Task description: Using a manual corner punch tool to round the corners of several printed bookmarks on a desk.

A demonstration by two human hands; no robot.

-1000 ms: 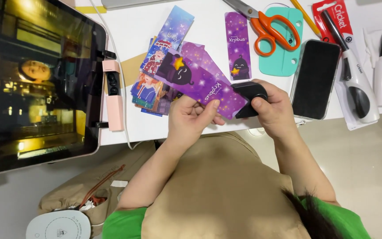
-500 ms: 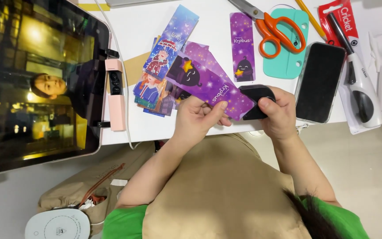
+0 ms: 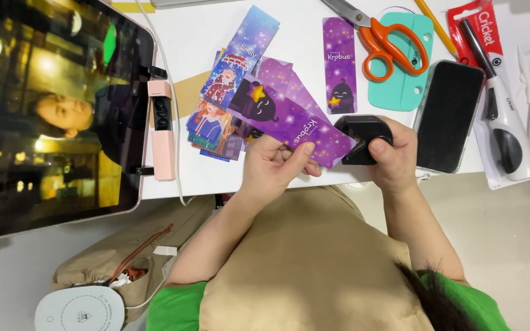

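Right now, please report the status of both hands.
Left hand grips purple bookmark. Right hand holds black corner punch, bookmark corner inside it. Phone close beside right hand, not touching.

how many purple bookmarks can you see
3 show plainly: one held in the left hand with its corner in the black punch, one lying flat beside the orange scissors, one partly under the held one. The pile may hide more.
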